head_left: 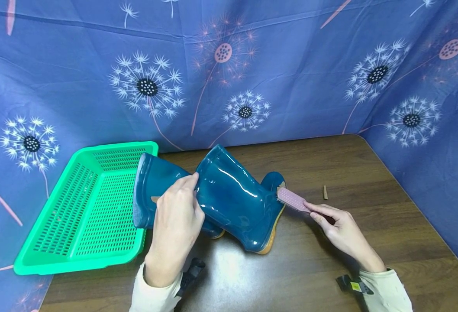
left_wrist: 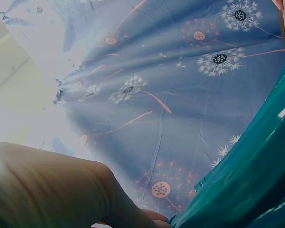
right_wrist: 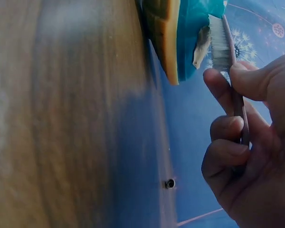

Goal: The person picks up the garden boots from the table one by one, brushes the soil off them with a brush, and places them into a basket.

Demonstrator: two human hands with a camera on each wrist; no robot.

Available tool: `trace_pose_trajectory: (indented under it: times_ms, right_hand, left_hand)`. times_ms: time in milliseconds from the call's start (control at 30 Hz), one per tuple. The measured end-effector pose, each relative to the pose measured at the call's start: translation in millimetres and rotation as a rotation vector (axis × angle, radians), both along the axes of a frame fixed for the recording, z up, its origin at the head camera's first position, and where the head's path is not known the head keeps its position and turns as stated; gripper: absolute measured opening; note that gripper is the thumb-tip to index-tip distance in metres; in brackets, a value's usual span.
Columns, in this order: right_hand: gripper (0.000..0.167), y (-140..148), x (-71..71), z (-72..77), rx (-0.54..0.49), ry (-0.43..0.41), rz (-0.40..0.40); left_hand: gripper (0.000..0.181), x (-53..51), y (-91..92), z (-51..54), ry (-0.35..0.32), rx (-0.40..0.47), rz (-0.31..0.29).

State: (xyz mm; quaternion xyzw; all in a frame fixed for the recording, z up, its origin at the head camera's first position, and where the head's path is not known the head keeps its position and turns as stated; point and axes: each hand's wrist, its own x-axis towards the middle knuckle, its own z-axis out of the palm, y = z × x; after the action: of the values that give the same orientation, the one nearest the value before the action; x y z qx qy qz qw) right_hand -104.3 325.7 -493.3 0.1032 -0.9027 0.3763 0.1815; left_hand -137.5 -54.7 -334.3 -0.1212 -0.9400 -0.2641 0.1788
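Observation:
A glossy teal rain boot (head_left: 233,195) with a tan sole lies tilted over the table. My left hand (head_left: 178,216) grips it at the rim of its shaft; most of those fingers are hidden. Between the thumb and fingers of my right hand (head_left: 340,227) is the handle of a pink brush (head_left: 293,199). Its pale bristles (right_wrist: 220,47) meet the boot's toe at a tan, clay-like patch (right_wrist: 202,46). Partly beneath this boot lies a second teal boot (head_left: 166,169), its opening toward the basket. Another tan patch (head_left: 155,199) shows on that one beside my left hand.
On the left stands a green perforated basket (head_left: 139,258), the second boot's shaft overlapping its right rim. A small brown stick-like piece (head_left: 325,192) lies on the wooden table (head_left: 400,242) beyond my right hand. Blue dandelion-print cloth (head_left: 291,86) hangs behind and along the sides.

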Motion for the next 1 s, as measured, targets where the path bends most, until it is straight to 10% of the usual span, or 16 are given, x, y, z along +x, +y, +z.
trace_pose_trajectory:
  times_ms: [233, 467, 1000]
  right_hand:
    - [0.037, 3.2, -0.2, 0.3, 0.007, 0.015, -0.119]
    - [0.036, -0.4, 2.4, 3.0, 0.002, -0.063, -0.003]
    - [0.036, 1.2, 1.6, 2.5, 0.002, -0.059, -0.025]
  left_hand:
    - [0.039, 0.0, -0.2, 0.1, 0.000, 0.004, -0.011]
    - [0.039, 0.2, -1.0, 0.0, -0.003, 0.006, -0.016]
    - [0.039, 0.9, -2.0, 0.4, -0.002, 0.017, -0.021]
